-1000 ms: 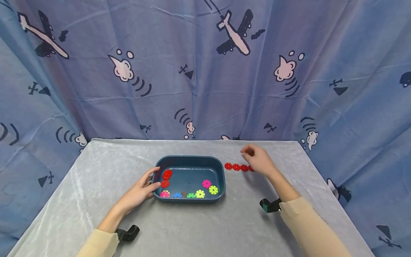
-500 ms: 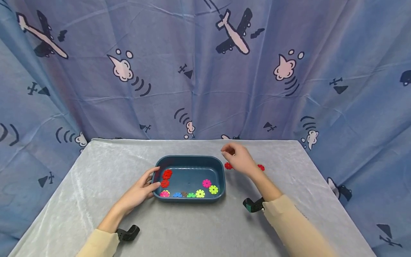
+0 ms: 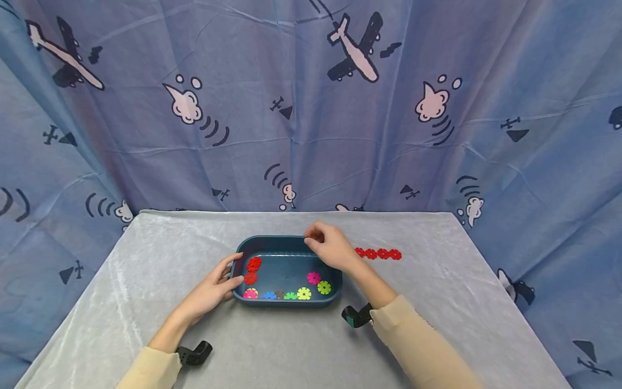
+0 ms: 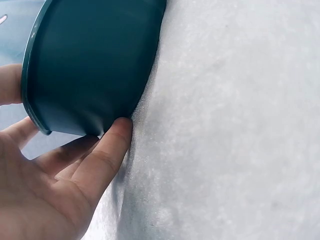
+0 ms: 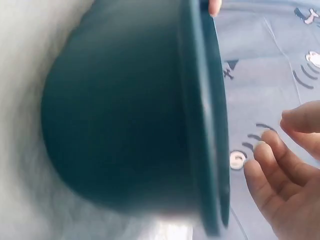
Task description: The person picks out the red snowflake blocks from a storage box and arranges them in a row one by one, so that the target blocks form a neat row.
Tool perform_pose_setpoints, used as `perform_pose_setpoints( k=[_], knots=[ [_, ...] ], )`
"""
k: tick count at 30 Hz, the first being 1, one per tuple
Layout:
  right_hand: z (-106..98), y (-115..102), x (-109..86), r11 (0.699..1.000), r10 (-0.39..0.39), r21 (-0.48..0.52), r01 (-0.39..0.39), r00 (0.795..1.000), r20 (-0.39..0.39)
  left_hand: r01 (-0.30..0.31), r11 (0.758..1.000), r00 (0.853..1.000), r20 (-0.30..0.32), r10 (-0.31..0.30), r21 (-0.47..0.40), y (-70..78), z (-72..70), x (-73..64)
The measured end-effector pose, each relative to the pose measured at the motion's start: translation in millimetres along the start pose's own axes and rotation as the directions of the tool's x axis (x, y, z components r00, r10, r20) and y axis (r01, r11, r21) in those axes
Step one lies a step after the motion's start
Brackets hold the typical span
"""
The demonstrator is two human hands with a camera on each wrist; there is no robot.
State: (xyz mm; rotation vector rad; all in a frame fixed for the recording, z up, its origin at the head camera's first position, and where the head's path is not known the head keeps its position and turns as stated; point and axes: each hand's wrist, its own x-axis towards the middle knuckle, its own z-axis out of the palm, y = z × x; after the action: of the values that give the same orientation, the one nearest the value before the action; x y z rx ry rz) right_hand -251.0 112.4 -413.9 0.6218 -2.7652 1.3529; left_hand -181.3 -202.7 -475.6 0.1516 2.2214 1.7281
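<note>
A dark teal plastic tub (image 3: 286, 304) holds several snowflake building discs. Red discs (image 3: 254, 264) lie at its left end; a pink disc (image 3: 313, 277) and a yellow disc (image 3: 324, 287) lie at its right. My left hand (image 3: 217, 283) grips the tub's left end, thumb over the rim and fingers against the outer wall (image 4: 90, 70). Over the tub's back right corner hovers my right hand (image 3: 332, 247), fingers loosely bent and nothing between them; the right wrist view shows the fingers (image 5: 270, 175) beyond the rim. On the table, red discs (image 3: 383, 254) form a row right of the tub.
Along the tub's front inner side lie blue, brown, green and yellow discs, including a blue disc (image 3: 269, 295). A grey-white cloth (image 3: 272, 351) covers the table. Behind it hangs a blue curtain (image 3: 243, 162) with airplane prints.
My right hand has moved left, from above the row of red discs to over the tub's back right corner. The left hand and the tub stay put.
</note>
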Motion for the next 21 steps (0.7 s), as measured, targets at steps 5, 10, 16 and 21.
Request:
perform_pose_setpoints(
  k=[5,10,16,21],
  knots=[
    [16.6,-5.2,2.0,0.999,-0.032,0.012,0.031,0.999,0.044,0.003,1.000,1.000,-0.002,-0.003,0.006,0.3,0.9,-0.9],
    [33.2,-10.9,3.3,0.998,-0.051,0.038,0.047,0.994,0.101,0.005,1.000,1.000,-0.006,-0.005,0.008,0.8,1.1,-1.0],
    [53.4,-16.7,6.5,0.997,-0.069,0.049,0.063,0.987,0.146,0.008,1.000,1.000,-0.001,-0.008,0.000,-0.2,0.8,0.1],
    [68.2,-19.7,10.8,0.996,-0.078,0.059,0.069,0.982,0.170,0.019,1.000,1.000,0.004,-0.019,-0.010,-1.8,0.7,1.3]
  ],
)
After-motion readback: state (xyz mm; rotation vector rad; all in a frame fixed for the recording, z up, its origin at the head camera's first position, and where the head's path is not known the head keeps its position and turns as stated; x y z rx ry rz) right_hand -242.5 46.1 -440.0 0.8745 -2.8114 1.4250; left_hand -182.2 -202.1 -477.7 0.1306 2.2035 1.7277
